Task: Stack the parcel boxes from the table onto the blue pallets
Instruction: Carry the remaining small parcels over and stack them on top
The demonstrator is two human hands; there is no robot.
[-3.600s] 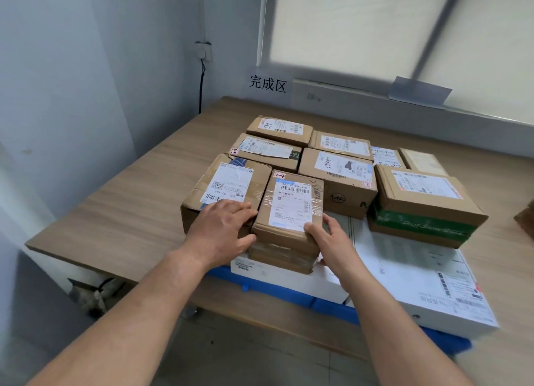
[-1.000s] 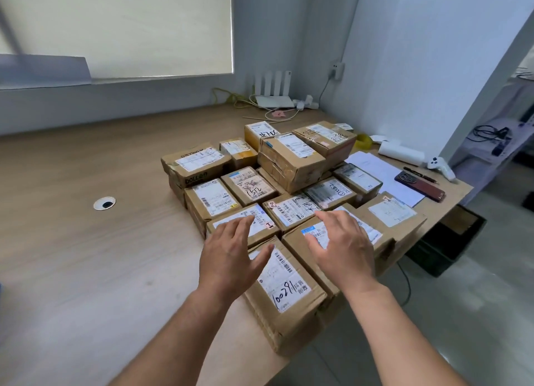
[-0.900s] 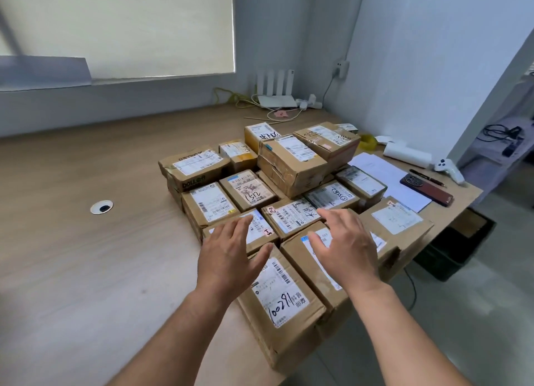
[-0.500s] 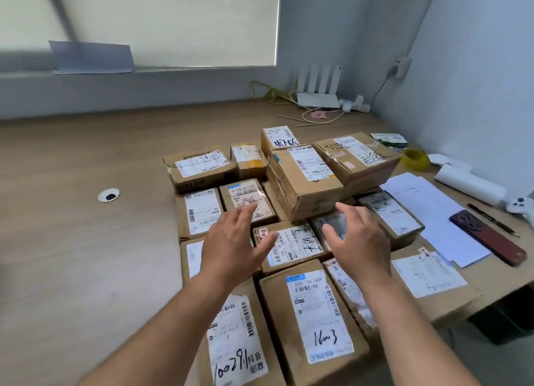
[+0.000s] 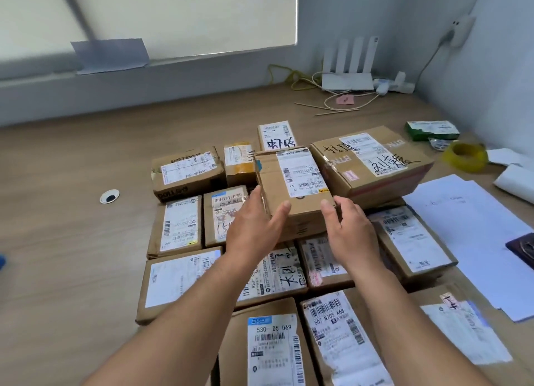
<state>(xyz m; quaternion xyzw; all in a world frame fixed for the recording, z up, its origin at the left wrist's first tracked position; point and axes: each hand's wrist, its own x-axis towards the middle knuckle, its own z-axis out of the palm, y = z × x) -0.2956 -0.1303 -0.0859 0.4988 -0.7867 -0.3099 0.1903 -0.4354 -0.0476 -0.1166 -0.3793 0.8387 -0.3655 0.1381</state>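
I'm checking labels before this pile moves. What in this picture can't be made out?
Head view only.
Blue pallets: outside the frame.
Underside and support of the raised box: hidden by the box itself, the left hand and the right hand.
Handwritten-label box: left part covered by the left forearm.
530-D5 box: cut off by the bottom edge.
Dark object: cut off by the right edge, unidentifiable.

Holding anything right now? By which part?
The left hand and right hand straddle the near corners of the raised parcel box, thumbs at its near edge; a firm grip cannot be told.
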